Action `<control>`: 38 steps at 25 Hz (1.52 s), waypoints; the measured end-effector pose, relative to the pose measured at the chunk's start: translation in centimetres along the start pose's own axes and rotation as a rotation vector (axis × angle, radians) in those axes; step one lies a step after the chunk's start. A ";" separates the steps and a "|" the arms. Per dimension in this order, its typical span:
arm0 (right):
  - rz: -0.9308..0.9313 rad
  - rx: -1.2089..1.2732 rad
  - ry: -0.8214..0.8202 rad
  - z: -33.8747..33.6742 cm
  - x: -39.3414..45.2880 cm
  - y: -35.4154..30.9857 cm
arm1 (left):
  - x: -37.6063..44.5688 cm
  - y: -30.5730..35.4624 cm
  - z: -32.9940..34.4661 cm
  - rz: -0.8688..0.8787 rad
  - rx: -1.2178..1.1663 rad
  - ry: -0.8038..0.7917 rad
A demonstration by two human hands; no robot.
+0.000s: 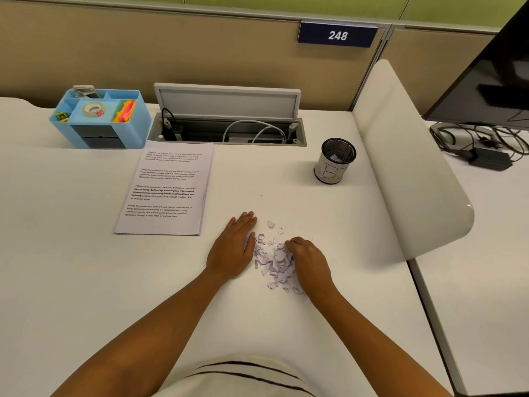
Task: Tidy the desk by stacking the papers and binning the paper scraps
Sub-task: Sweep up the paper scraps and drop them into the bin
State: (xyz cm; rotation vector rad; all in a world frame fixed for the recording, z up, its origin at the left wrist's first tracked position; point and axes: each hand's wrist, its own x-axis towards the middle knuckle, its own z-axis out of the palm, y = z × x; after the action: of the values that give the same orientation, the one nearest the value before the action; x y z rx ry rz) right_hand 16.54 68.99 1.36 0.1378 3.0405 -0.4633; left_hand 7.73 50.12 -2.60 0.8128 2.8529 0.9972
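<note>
Both forearms are stretched over the white surface [86, 267] toward the paper scraps [276, 262], heaped between the two hands. On the near-left side of the heap the left hand [233, 249] is laid flat, fingers straight, acting as a wall. On the right side the right hand [310, 262] is cupped, its fingers curled into the pile — whether scraps are actually pinched cannot be told. The stacked papers [166, 190] lie left of and beyond the heap; the bin [333, 161] stands well beyond it to the right. A loose handful could be shed on the carry, and stray bits beyond the heap could be missed — or scattered by a hasty sweep.
</note>
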 end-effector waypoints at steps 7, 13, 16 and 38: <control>0.013 -0.007 0.013 -0.1 0.9 0.0 | 0.1 -0.1 0.0 0.001 0.017 -0.010; 0.371 0.558 0.063 -2.3 2.4 2.3 | 0.2 -0.1 0.0 0.000 0.014 -0.013; 0.531 0.918 0.003 -4.2 3.6 4.3 | 0.1 -0.2 0.1 -0.004 0.018 -0.015; 0.644 0.766 0.330 -17.1 18.5 10.6 | 2.1 -0.3 -0.5 0.040 0.045 -0.058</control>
State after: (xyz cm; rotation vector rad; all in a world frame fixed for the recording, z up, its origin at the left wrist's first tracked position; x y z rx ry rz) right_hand -1.66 85.64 13.15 1.2661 2.6484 -1.5911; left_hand 5.62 50.62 -2.07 0.8899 2.8313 0.9007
